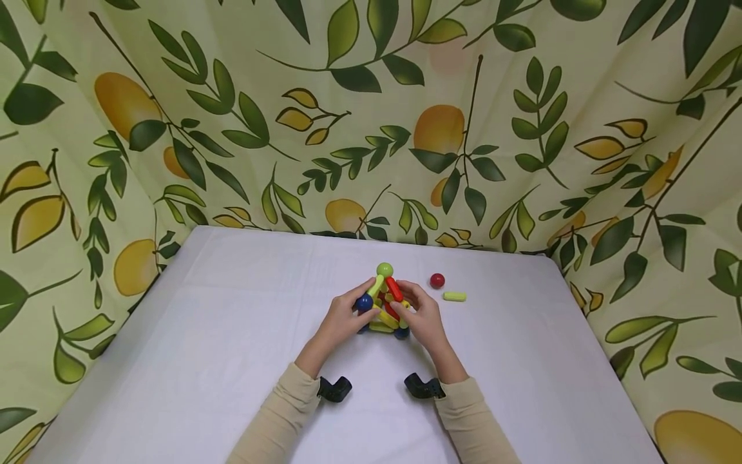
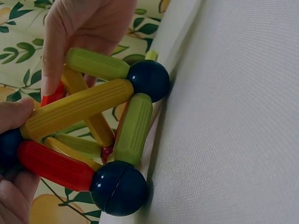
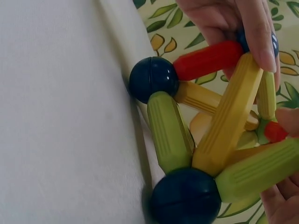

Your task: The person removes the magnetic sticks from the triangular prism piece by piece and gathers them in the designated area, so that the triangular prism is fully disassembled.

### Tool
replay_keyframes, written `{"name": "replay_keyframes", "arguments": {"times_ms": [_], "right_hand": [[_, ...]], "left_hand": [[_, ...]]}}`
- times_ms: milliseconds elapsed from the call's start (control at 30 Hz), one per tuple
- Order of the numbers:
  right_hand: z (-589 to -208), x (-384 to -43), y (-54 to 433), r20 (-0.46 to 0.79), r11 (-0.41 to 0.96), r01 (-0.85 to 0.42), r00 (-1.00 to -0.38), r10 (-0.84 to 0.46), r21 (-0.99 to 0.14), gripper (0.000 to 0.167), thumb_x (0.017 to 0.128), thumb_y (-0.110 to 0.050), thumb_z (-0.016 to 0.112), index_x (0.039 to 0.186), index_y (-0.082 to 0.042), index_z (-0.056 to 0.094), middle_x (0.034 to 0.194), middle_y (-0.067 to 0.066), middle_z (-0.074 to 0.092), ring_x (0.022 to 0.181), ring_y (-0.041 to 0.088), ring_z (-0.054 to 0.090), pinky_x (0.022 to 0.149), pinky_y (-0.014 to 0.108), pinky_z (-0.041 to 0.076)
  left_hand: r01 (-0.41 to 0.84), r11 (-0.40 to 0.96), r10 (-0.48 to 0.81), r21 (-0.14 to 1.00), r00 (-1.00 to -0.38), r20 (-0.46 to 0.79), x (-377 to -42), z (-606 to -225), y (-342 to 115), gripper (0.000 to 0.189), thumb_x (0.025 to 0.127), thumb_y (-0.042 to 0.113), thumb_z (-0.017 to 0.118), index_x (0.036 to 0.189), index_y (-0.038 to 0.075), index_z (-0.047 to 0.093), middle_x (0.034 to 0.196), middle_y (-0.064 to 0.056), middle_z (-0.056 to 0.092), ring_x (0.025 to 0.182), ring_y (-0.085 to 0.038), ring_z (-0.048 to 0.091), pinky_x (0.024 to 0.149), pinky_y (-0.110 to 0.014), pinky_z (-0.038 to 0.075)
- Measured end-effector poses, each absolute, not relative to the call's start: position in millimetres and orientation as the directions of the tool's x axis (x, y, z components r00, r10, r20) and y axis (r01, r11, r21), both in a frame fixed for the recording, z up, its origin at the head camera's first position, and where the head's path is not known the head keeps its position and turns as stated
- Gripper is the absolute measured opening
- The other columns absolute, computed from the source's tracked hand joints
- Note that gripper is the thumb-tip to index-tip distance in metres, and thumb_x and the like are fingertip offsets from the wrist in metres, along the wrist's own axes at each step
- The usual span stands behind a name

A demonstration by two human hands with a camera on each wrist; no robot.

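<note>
A structure (image 1: 386, 317) of coloured rods and balls stands between the two hands, over the middle of the white tablecloth (image 1: 220, 361). It has an open, cage-like frame, topped by a light green ball (image 1: 385, 270), with a green rod (image 1: 376, 285) and a red rod (image 1: 394, 289) sloping down from it. The balls lower down are dark blue and glossy, and the near one (image 2: 119, 189) shows a thin seam around its middle. The rods are thick, with lengthwise grooves and tapered ends; a long yellow rod (image 2: 77, 109) crosses one side diagonally, a short green rod (image 2: 134, 128) joins two low blue balls, and another red rod (image 2: 56, 165) completes that triangle.

The left hand (image 1: 342, 317) pinches a blue corner ball (image 1: 364, 302) between thumb and fingers. The right hand (image 1: 423, 317) grips the opposite side, thumb in front and fingers behind; exactly which pieces it presses cannot be told. To the right, well apart from the structure, a red ball (image 1: 437, 281) and a loose green rod (image 1: 455, 296) lie near each other.
</note>
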State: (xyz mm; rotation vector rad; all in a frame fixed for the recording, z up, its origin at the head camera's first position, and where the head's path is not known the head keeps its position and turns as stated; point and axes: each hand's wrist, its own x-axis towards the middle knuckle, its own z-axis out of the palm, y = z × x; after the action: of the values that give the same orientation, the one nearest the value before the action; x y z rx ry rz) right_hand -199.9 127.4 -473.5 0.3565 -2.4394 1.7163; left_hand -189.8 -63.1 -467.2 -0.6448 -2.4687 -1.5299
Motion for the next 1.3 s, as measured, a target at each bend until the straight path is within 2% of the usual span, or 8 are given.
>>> {"name": "replay_keyframes", "arguments": {"times_ms": [400, 500, 667, 767, 867, 1000, 1100, 1300], "right_hand": [[-471, -199, 121, 0.304, 0.327, -0.277, -0.952, 0.034, -0.903, 0.032, 0.083, -0.002, 0.070, 0.113, 0.004, 0.062, 0.113, 0.019, 0.065, 0.102, 0.032, 0.064, 0.093, 0.041, 0.051], [-470, -200, 123, 0.317, 0.309, -0.293, -0.948, 0.031, -0.905, 0.029, 0.085, -0.004, 0.069, 0.112, 0.002, 0.063, 0.113, 0.017, 0.065, 0.101, 0.029, 0.065, 0.091, 0.037, 0.051], [-449, -194, 127, 0.255, 0.235, -0.253, -0.967, -0.022, -0.938, 0.029, 0.088, -0.003, 0.065, 0.115, 0.006, 0.061, 0.116, 0.022, 0.063, 0.103, 0.032, 0.063, 0.091, 0.033, 0.052], [-441, -194, 130, 0.208, 0.220, -0.213, -0.977, -0.046, -0.952, 0.030, 0.089, -0.002, 0.063, 0.116, 0.008, 0.060, 0.117, 0.024, 0.061, 0.099, 0.024, 0.063, 0.087, 0.023, 0.053], [-454, -203, 136, 0.173, 0.171, -0.183, -0.982, -0.068, -0.968, 0.029, 0.090, -0.006, 0.064, 0.117, 0.004, 0.062, 0.116, 0.022, 0.061, 0.092, 0.014, 0.060, 0.078, 0.014, 0.052], [-470, -214, 145, 0.171, 0.130, -0.185, -0.979, -0.114, -0.974, 0.032, 0.090, -0.014, 0.065, 0.118, 0.000, 0.063, 0.116, 0.020, 0.062, 0.090, 0.010, 0.059, 0.075, 0.015, 0.052], [-473, -216, 151, 0.193, 0.147, -0.209, -0.974, -0.118, -0.967, 0.034, 0.089, -0.018, 0.066, 0.119, -0.001, 0.063, 0.117, 0.019, 0.062, 0.094, 0.008, 0.060, 0.080, 0.015, 0.052], [-474, -216, 170, 0.210, 0.161, -0.220, -0.974, -0.080, -0.962, 0.033, 0.088, -0.014, 0.068, 0.115, 0.003, 0.062, 0.114, 0.023, 0.061, 0.094, 0.005, 0.062, 0.081, 0.013, 0.051]], "left_hand": [[0.419, 0.402, 0.267, 0.814, -0.904, 0.333, -188, -466, -61, 0.061, 0.084, 0.013, 0.072, 0.140, 0.007, 0.047, 0.138, -0.016, 0.052, 0.122, -0.030, 0.054, 0.095, -0.036, 0.049], [0.418, 0.404, 0.268, 0.814, -0.905, 0.332, -188, -465, -60, 0.061, 0.084, 0.013, 0.072, 0.139, 0.007, 0.047, 0.138, -0.015, 0.052, 0.123, -0.030, 0.054, 0.095, -0.036, 0.049], [0.410, 0.403, 0.266, 0.818, -0.908, 0.324, -189, -466, -60, 0.061, 0.084, 0.013, 0.072, 0.139, 0.007, 0.047, 0.138, -0.015, 0.052, 0.123, -0.030, 0.054, 0.096, -0.037, 0.048], [0.403, 0.404, 0.266, 0.821, -0.911, 0.317, -189, -465, -61, 0.061, 0.084, 0.013, 0.072, 0.140, 0.007, 0.047, 0.138, -0.015, 0.051, 0.124, -0.029, 0.053, 0.096, -0.037, 0.048], [0.403, 0.409, 0.267, 0.818, -0.911, 0.315, -189, -464, -61, 0.061, 0.084, 0.013, 0.072, 0.140, 0.007, 0.046, 0.138, -0.016, 0.051, 0.123, -0.029, 0.054, 0.096, -0.037, 0.048], [0.412, 0.412, 0.265, 0.813, -0.908, 0.326, -190, -465, -62, 0.061, 0.084, 0.013, 0.072, 0.140, 0.007, 0.047, 0.138, -0.016, 0.051, 0.123, -0.029, 0.054, 0.096, -0.036, 0.048], [0.418, 0.409, 0.267, 0.811, -0.905, 0.331, -190, -467, -62, 0.061, 0.084, 0.013, 0.072, 0.139, 0.007, 0.047, 0.138, -0.015, 0.051, 0.123, -0.029, 0.054, 0.096, -0.036, 0.048], [0.426, 0.404, 0.269, 0.809, -0.901, 0.340, -190, -468, -63, 0.062, 0.085, 0.013, 0.071, 0.140, 0.006, 0.045, 0.138, -0.017, 0.051, 0.122, -0.030, 0.054, 0.095, -0.036, 0.049]]}}
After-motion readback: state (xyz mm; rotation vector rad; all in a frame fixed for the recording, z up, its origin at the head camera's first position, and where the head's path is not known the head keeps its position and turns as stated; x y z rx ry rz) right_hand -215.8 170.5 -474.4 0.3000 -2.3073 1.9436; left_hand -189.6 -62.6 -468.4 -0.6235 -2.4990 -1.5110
